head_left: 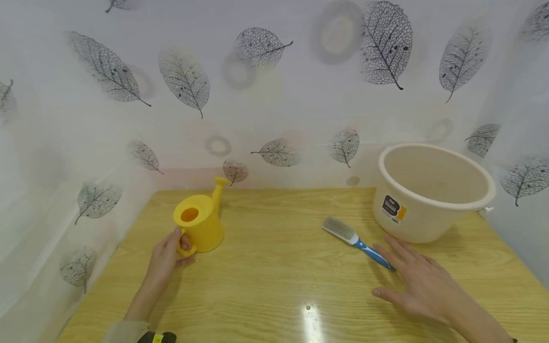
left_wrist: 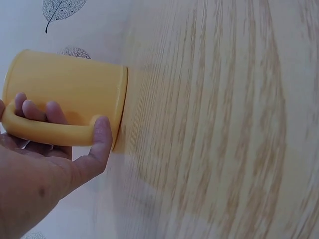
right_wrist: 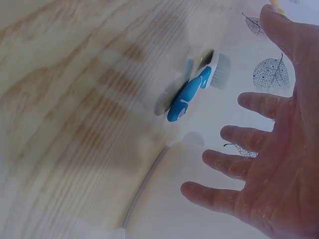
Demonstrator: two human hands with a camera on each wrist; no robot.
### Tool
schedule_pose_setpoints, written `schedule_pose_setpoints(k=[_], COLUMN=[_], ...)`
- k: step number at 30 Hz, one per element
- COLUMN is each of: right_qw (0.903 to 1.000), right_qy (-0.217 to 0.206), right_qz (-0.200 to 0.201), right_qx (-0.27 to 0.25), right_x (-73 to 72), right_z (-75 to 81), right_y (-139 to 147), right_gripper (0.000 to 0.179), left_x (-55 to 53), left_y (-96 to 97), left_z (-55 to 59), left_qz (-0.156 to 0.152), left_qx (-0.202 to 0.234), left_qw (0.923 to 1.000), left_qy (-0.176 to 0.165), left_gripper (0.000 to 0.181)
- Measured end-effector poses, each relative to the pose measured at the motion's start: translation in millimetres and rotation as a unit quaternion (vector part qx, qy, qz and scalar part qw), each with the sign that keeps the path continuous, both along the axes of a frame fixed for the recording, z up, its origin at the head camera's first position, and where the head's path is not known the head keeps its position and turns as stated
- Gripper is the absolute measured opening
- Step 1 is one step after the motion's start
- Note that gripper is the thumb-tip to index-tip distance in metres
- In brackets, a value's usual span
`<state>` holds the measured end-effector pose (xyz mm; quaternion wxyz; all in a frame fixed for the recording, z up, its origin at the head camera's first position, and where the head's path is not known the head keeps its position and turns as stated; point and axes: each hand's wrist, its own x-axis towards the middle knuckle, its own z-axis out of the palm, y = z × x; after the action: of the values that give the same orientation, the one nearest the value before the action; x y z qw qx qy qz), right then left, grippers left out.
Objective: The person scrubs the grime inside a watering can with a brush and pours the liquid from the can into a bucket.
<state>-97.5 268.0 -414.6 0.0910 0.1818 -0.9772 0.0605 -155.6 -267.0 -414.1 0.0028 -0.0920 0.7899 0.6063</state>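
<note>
On the left of the table stands a yellow watering can (head_left: 208, 232), upright, its spout pointing to the back. My left hand (head_left: 162, 255) holds it by the handle (left_wrist: 55, 132), with several fingers hooked through the loop. On the right, my right hand (head_left: 422, 283) hovers with fingers spread and nothing in its grasp. A hairbrush (head_left: 371, 254) with a blue and white handle lies just beyond its fingertips, bristles up. In the right wrist view the palm (right_wrist: 294, 164) is bare, and the brush (right_wrist: 188, 95) shows apart from the fingers.
A cream bucket (head_left: 429, 214) with a label stands at the back right, close behind the right hand. The wooden table (head_left: 266, 238) meets a pale curtain (head_left: 283, 105) printed with dark leaves along its back and sides.
</note>
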Motion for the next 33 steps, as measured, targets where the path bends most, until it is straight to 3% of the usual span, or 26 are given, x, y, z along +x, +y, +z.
schedule_pose_setpoints(k=[14,24,33], right_qw=[0.9999,0.9997,0.9992], right_qy=[-0.012,-0.020,-0.019], right_qz=[0.004,0.001,-0.004], right_qx=[-0.011,-0.014,-0.036], right_x=[-9.2,-16.7,-24.4], right_z=[-0.4,-2.1,-6.1], right_y=[-8,-11,-12], right_gripper=[0.086,0.085,0.061], left_x=[1.9,5.6,11.2], left_y=[3.8,11.7,17.7], left_z=[-2.6,-2.3,-3.3], left_qz=[0.004,-0.007,-0.028], left_qx=[0.050,0.055,0.048], left_qw=[0.9987,0.9982,0.9976], left_qy=[0.013,0.024,0.042], left_gripper=[0.048,0.043,0.043])
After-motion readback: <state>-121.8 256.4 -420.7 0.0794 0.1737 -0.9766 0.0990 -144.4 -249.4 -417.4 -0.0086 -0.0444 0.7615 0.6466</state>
